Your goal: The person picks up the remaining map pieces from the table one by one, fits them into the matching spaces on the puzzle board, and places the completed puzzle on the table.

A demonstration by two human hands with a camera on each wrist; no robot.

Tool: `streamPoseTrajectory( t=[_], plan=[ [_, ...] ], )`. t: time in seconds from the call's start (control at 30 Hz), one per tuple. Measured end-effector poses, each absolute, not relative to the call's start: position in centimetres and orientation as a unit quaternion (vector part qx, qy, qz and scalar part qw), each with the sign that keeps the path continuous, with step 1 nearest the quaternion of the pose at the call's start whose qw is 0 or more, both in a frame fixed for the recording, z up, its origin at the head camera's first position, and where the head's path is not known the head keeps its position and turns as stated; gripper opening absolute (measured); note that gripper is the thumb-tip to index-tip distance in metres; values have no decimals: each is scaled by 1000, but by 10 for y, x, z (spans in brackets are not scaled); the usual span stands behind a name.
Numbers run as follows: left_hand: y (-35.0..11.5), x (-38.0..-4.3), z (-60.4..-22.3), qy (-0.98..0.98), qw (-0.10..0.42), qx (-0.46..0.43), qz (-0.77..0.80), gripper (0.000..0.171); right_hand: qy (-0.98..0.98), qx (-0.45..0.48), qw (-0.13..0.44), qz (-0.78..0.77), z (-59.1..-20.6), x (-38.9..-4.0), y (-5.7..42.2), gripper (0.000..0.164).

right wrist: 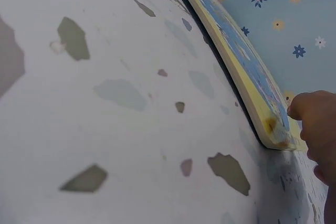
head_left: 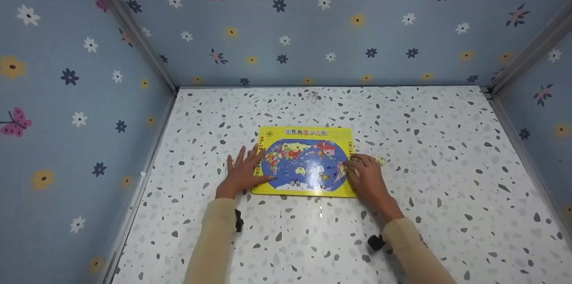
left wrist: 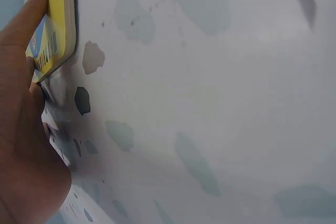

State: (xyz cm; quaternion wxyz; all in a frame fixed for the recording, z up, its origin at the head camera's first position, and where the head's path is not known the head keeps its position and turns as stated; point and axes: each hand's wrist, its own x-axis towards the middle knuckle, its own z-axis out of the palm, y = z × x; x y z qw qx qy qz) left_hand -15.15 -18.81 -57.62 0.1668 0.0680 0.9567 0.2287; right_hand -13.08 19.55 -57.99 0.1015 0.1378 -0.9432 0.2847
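A yellow-bordered world map puzzle (head_left: 308, 190) lies flat on the table, its blue oval map facing up. My left hand (head_left: 245, 174) lies over the board's left edge with fingers spread and the thumb on the map. In the left wrist view, a finger of the left hand (left wrist: 21, 103) touches the board's top (left wrist: 60, 24). At the right edge, my right hand (head_left: 368, 181) has bent fingers with tips on the map. The right wrist view shows the right hand (right wrist: 320, 127) at a corner of the board (right wrist: 247, 85); whether it pinches a piece is hidden.
A small yellow-green piece (head_left: 380, 160) lies on the speckled white table (head_left: 447, 185), just right of my right hand. Blue panels with flowers and butterflies stand at the back (head_left: 313, 20), left (head_left: 53, 150) and right (head_left: 549, 110).
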Motion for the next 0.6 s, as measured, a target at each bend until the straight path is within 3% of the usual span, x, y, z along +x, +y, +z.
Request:
streamPoseTrajectory(
  t=[0.6],
  plan=[
    [-188,-152,-578,957,170,70,224,100,-947,87,89,297,-577,-129,207,25]
  ],
)
